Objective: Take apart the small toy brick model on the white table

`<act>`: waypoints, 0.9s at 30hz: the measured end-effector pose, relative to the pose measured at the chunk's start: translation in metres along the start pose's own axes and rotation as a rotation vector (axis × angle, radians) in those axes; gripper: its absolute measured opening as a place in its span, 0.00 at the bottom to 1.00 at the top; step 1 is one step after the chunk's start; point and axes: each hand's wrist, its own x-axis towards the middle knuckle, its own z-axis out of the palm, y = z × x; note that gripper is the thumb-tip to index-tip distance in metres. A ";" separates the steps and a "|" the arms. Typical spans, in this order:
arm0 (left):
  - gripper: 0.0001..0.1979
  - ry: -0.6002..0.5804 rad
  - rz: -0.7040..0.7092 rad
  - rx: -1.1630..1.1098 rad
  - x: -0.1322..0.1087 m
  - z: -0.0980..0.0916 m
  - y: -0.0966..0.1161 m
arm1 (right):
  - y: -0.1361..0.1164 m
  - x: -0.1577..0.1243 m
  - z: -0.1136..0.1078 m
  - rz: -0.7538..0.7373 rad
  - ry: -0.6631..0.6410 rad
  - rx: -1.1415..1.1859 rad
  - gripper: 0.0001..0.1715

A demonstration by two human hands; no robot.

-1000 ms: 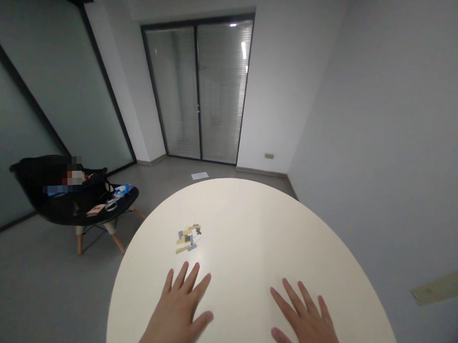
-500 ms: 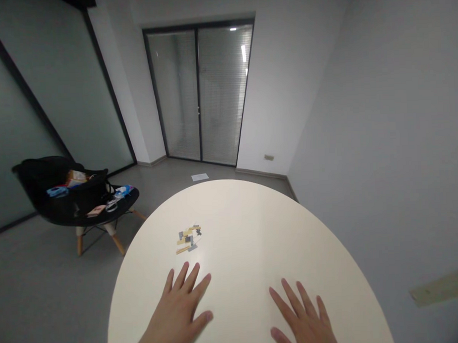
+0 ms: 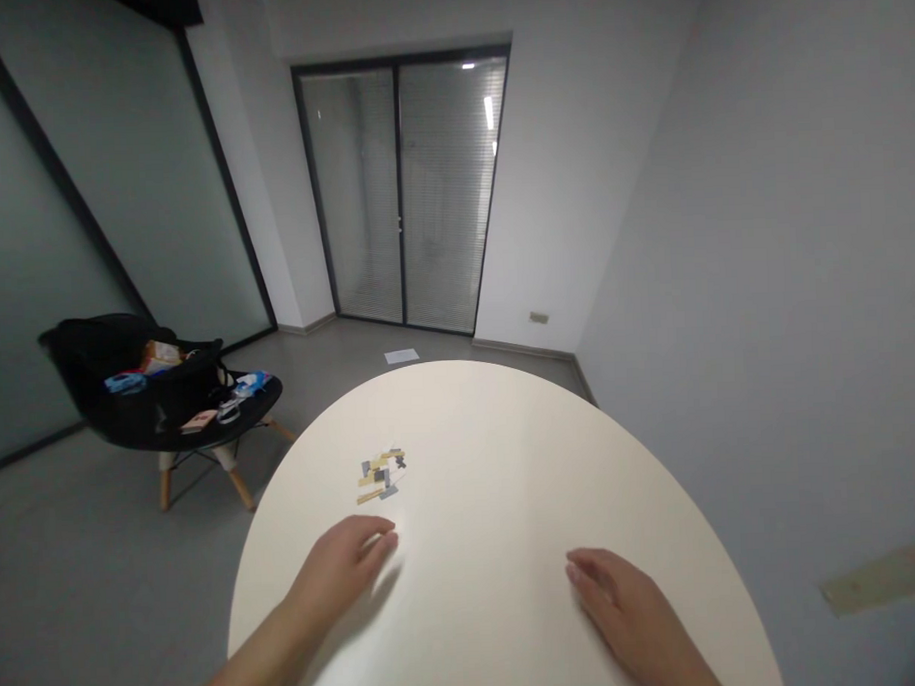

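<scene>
Just in front of my left hand (image 3: 349,565) lies a small pile of tan, grey, white and dark flat pieces (image 3: 379,476), which look like toy building bricks. The fingers of that hand are curled in, with the tips close to the thumb and nothing seen in them. It hovers a little over the round white table (image 3: 476,432) and does not touch the pile. Off to the right, my right hand (image 3: 616,593) is turned on its side, its fingers bent together against the thumb. No object shows in it either.
A black chair (image 3: 107,420) with a black bag and small items on it stands beyond the table's left edge. A white sheet (image 3: 402,356) lies on the floor past the far edge. A grey wall (image 3: 787,321) runs along the right.
Both hands were spread flat with fingers apart; now they have curled closed and turned inward. The view has shifted slightly. The pile of pieces looks unchanged.
</scene>
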 end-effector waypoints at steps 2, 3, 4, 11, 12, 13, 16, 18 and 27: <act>0.20 0.069 -0.023 -0.205 0.018 -0.009 -0.010 | -0.006 0.018 -0.006 0.029 -0.012 0.110 0.25; 0.21 0.122 -0.055 -0.274 0.027 -0.014 -0.015 | -0.009 0.027 -0.008 0.033 -0.018 0.142 0.24; 0.21 0.180 -0.082 -0.328 0.037 -0.018 -0.021 | -0.011 0.036 -0.007 0.034 -0.020 0.157 0.24; 0.27 0.403 -0.118 -0.397 0.094 -0.024 -0.061 | -0.021 0.078 0.031 -0.152 0.075 -0.196 0.26; 0.30 0.394 -0.119 -0.409 0.100 -0.021 -0.065 | -0.023 0.080 0.039 -0.162 0.083 -0.275 0.27; 0.32 0.385 -0.118 -0.420 0.105 -0.019 -0.067 | -0.024 0.081 0.045 -0.157 0.080 -0.341 0.28; 0.39 0.335 -0.104 -0.465 0.120 -0.010 -0.070 | -0.028 0.081 0.056 -0.130 0.038 -0.448 0.29; 0.40 0.283 -0.082 -0.482 0.128 -0.005 -0.069 | -0.028 0.081 0.058 -0.134 0.006 -0.467 0.29; 0.35 0.066 0.018 -0.322 0.131 0.001 -0.049 | -0.022 0.086 0.059 -0.149 0.024 -0.448 0.28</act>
